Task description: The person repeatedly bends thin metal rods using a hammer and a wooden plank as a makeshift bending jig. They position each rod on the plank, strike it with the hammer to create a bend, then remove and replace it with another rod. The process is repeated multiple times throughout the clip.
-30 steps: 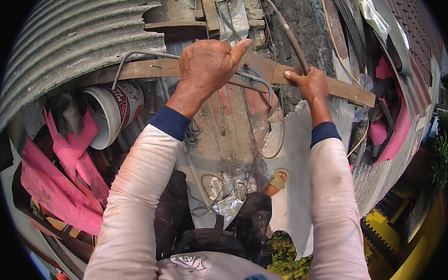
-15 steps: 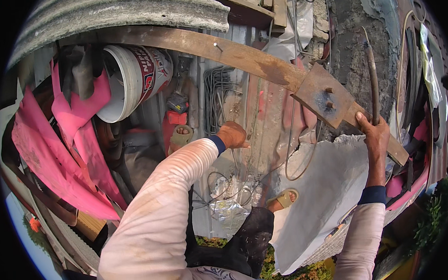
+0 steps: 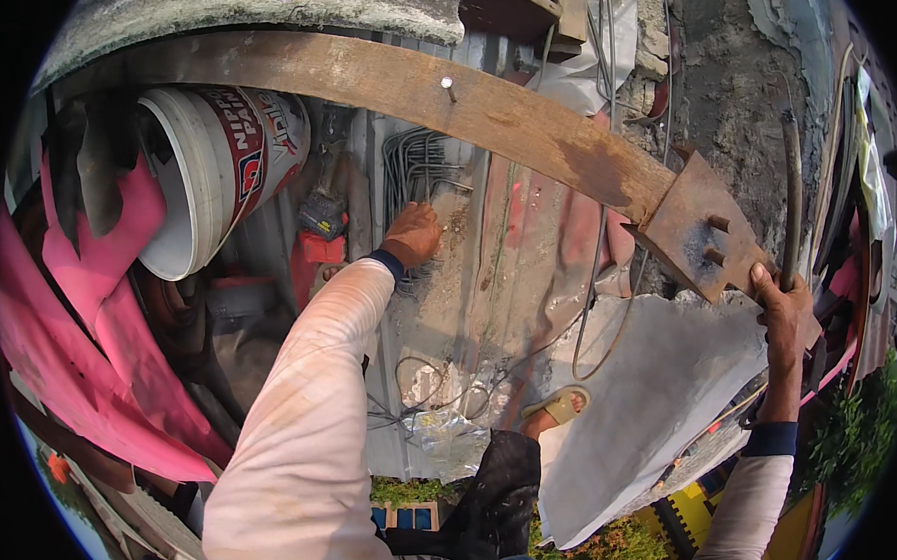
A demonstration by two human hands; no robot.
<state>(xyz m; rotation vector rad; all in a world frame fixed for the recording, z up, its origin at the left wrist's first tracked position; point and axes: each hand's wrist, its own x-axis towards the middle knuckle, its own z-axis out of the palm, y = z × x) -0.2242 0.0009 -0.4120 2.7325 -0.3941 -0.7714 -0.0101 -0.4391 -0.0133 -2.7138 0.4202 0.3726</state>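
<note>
Dark bar (image 3: 792, 200) clasped by right grip (image 3: 785, 303); left grip (image 3: 414, 236) seen at bent rods (image 3: 413, 161), its hold unclear; lettered bucket (image 3: 225, 160) left of it.

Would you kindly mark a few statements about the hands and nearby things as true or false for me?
1. The left hand is close to the bundle of bent rods. True.
2. The white bucket stands upright. False: it lies on its side.
3. A nail sticks out of the brown plank. True.
4. The right hand is empty. False: it grips a brown rod.
</note>
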